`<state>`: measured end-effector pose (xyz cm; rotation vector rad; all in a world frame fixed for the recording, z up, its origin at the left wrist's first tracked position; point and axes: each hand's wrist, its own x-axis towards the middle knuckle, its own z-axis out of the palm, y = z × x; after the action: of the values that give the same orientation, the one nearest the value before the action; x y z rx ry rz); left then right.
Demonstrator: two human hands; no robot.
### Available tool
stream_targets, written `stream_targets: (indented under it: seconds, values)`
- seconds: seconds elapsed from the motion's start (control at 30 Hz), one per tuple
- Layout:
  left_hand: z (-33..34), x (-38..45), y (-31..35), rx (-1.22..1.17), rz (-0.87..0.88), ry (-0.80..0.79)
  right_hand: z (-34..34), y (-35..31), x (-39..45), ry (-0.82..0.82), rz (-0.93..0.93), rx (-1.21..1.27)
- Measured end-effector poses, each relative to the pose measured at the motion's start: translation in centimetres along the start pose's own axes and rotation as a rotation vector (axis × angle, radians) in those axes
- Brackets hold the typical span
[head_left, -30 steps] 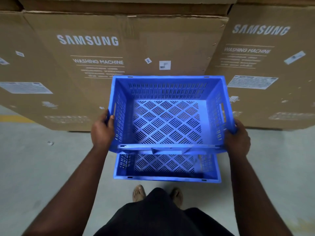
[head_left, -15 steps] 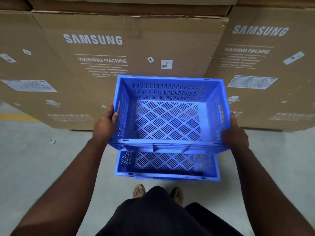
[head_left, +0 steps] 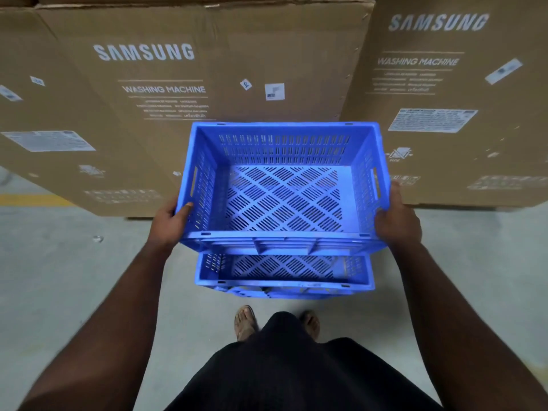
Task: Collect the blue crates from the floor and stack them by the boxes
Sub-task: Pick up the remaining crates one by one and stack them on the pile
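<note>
Blue plastic fills the middle of our view — we hold the top crate by its two short sides, our left hand gripping the left wall with the thumb hooked over the rim, our right hand curled round the right wall. It hangs above a lower crate on the floor, whose near part shows beneath it. Both crates sit just before the cardboard boxes — printed SAMSUNG — and our feet stand close behind.
</note>
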<state>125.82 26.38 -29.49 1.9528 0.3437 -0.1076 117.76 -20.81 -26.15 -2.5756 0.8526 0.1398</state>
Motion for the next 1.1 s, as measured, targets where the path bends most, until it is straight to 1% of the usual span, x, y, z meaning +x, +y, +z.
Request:
stream_targets:
  seconds: [0.03,0.1,0.2,0.23,0.3,0.33,0.37,0.43,0.5,0.53,0.6,0.63,0.67,0.7,0.77,0.8,0.87,0.9,0.93,0.97,1.03,1.1]
  values:
    - [0.4,-0.7,-0.2,-0.137,-0.050,0.007,0.0,0.2,0.1,0.008,-0.013,0.009]
    - [1.2,-2.0,-0.6,-0.279,-0.091,0.064,0.2,0.6,0.5,0.014,-0.039,0.015]
    - [1.3,-2.5,-0.6,-0.207,-0.040,0.122,0.6,0.6,0.7,0.014,-0.001,0.062]
    - [1.3,-2.5,-0.5,-0.176,-0.014,0.118,0.5,0.6,0.6,0.027,0.039,0.123]
    - [1.2,-2.6,-0.5,-0.149,0.020,0.120,0.6,1.1,-0.1,0.079,0.112,0.400]
    - [1.3,-2.5,-0.4,-0.154,0.028,0.126,1.0,1.6,-0.6,0.126,0.091,0.522]
    - [1.4,-2.4,-0.4,-0.154,0.034,0.132,1.5,1.9,-1.5,0.176,0.026,0.578]
    - [1.2,-2.1,-0.7,-0.104,0.057,0.132,2.9,2.5,-3.2,0.222,-0.087,0.535]
    - [0.8,-1.7,-1.4,-0.051,0.120,0.094,3.6,2.4,-4.0,0.251,-0.082,0.403]
    - [0.5,-1.7,-1.5,-0.016,0.156,0.081,3.6,2.2,-4.1,0.293,-0.079,0.329]
    - [0.0,-1.6,-1.3,0.068,0.253,0.098,3.4,1.3,-4.5,0.376,-0.161,0.221]
    - [-0.3,-1.6,-1.2,0.109,0.321,0.105,3.4,0.9,-4.6,0.376,-0.222,0.176]
    - [-0.5,-1.6,-1.0,0.147,0.381,0.080,3.6,0.5,-5.0,0.367,-0.276,0.109]
    - [-0.8,-1.7,-1.1,0.185,0.416,0.018,3.8,-0.1,-5.6,0.344,-0.302,0.016]
    - [-1.3,-2.6,-1.0,0.271,0.436,-0.158,4.1,-0.8,-6.9,0.228,-0.296,-0.144]
    - [-1.5,-3.0,-1.1,0.356,0.473,-0.216,4.1,-0.7,-7.2,0.145,-0.299,-0.186]
    - [-1.7,-3.4,-1.6,0.615,0.637,-0.210,3.4,0.0,-7.3,0.024,-0.357,-0.227]
    - [-1.8,-3.5,-1.8,0.713,0.711,-0.196,2.8,0.5,-7.0,-0.014,-0.384,-0.209]
    - [-1.8,-3.5,-1.7,0.750,0.744,-0.207,2.2,0.7,-6.5,-0.040,-0.395,-0.172]
    - [-1.9,-3.5,-1.8,0.724,0.726,-0.242,1.8,0.8,-6.3,-0.063,-0.402,-0.147]
    - [-2.0,-3.3,-1.5,0.643,0.618,-0.332,1.3,0.7,-5.9,-0.091,-0.403,-0.152]
    - [-2.2,-3.1,-1.2,0.643,0.601,-0.359,1.4,0.3,-5.8,-0.081,-0.391,-0.154]
